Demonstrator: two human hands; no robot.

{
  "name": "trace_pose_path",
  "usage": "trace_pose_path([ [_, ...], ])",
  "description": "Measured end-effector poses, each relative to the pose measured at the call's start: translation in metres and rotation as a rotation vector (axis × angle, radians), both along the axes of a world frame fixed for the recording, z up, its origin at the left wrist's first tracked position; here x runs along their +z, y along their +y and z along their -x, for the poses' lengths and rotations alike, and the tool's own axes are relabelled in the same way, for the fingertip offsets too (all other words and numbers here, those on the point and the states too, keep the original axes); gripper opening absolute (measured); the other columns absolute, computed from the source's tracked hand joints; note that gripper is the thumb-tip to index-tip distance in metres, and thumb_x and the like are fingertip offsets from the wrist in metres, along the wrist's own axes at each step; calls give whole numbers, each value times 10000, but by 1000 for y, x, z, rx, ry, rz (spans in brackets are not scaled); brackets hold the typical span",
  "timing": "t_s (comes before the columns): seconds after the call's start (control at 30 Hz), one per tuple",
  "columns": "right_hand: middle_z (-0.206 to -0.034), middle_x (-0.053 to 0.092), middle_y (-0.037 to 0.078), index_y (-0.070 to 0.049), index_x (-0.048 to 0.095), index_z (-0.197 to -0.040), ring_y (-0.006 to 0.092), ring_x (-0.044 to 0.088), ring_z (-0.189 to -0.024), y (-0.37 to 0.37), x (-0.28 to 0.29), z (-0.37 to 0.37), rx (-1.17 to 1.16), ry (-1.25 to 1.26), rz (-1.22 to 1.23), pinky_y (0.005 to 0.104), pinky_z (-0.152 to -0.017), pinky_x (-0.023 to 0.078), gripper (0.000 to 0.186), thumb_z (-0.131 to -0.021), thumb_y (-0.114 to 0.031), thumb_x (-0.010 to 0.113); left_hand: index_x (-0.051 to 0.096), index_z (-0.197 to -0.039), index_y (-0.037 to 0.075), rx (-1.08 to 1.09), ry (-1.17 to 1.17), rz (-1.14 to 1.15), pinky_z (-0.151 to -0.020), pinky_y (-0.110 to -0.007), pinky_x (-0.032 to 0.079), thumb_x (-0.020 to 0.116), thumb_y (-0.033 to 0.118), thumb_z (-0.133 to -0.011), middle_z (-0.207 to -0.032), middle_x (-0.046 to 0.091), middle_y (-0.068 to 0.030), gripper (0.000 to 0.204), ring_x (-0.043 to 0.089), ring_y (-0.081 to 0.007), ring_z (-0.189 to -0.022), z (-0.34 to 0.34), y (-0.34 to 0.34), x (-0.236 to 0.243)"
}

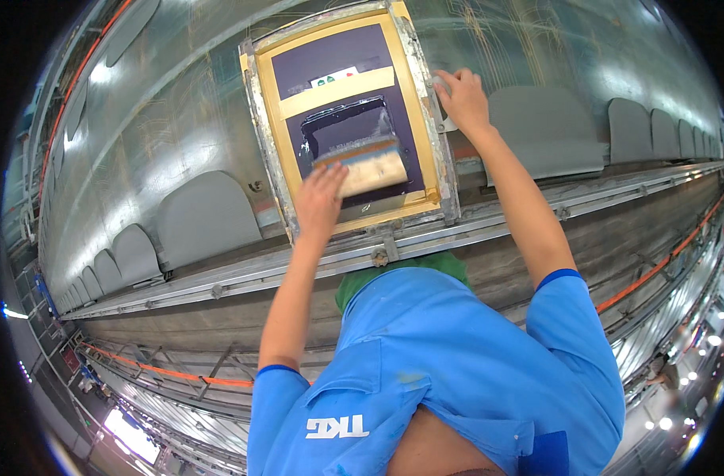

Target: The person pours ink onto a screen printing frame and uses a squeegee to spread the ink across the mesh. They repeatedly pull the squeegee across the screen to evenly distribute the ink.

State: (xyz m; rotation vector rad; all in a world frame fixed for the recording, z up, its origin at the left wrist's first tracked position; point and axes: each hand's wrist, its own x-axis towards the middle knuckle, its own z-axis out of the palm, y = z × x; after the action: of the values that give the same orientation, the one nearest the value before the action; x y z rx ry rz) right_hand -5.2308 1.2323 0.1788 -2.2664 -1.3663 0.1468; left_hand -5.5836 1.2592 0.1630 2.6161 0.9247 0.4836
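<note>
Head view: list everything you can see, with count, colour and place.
squeegee: 1, pale handle, on the mesh
mesh: 1, dark purple, inside the frame
frame: 1, yellow and grey, upper centre
tape strip: 1, pale yellow, across the mesh
rounded panels: many, grey, both sides
table: 1, grey-green, beneath
rail: 1 nearest, silver, along table edge
orange lines: several, outer areas
shirt: 1, blue, lower centre
left hand: 1, bare, at squeegee's left end
right hand: 1, bare, beside frame's right edge

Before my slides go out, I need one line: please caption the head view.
Left hand on a pale-handled squeegee over a framed screen, right hand beside its right edge.
</note>
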Motion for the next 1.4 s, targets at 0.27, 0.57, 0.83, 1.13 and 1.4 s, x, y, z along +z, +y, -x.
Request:
trace_pose_path([
  [0.27, -1096, 657, 147, -61, 708, -1130, 325, 606, -1123, 31, 54, 67, 577, -4, 150, 455, -938, 517, 328, -874, -263, 738, 767, -1142, 207, 88, 53, 278, -833, -398, 561, 719, 66, -752, -1046, 753, -77, 417, 707, -302, -945, -46, 119, 40],
  [0.57, -1175, 618, 146, -11, 654, -1165, 356, 567, -1139, -77, -8, 124, 455, 94, 35, 432, -967, 504, 415, -762, -60, 741, 751, -1125, 115, -34, 28, 118, -933, -405, 544, 734, 0, -689, -1170, 732, -73, 452, 678, -288, -1081, -10, 27, 7],
  [0.83, -1280, 649, 174, -93, 682, -1259, 359, 597, -1179, -33, -10, 10, 35, 331, -120, 430, -992, 471, 433, -892, -318, 732, 747, -1091, 78, -4, -40, 86, -956, -382, 530, 725, 8, -682, -1178, 732, -62, 415, 657, -260, -1132, 0, -11, 6],
  [1.13, -983, 729, 154, -146, 720, -1157, 308, 682, -916, 12, -22, -8, -139, 321, -359, 389, -851, 501, 273, -993, -327, 597, 716, -1183, 97, 58, -147, 63, -994, -417, 507, 729, 18, -693, -1252, 703, -54, 497, 627, -288, -1191, 23, -44, -3],
  [1.4, -766, 630, 63, -124, 711, -1157, 166, 553, -698, 28, 48, 50, -123, 433, -364, 327, -685, 451, 278, -1020, -323, 575, 709, -1201, 96, 164, -189, 55, -990, -400, 523, 693, -52, -667, -1271, 693, -52, 555, 627, -278, -1193, 51, -44, 47],
])
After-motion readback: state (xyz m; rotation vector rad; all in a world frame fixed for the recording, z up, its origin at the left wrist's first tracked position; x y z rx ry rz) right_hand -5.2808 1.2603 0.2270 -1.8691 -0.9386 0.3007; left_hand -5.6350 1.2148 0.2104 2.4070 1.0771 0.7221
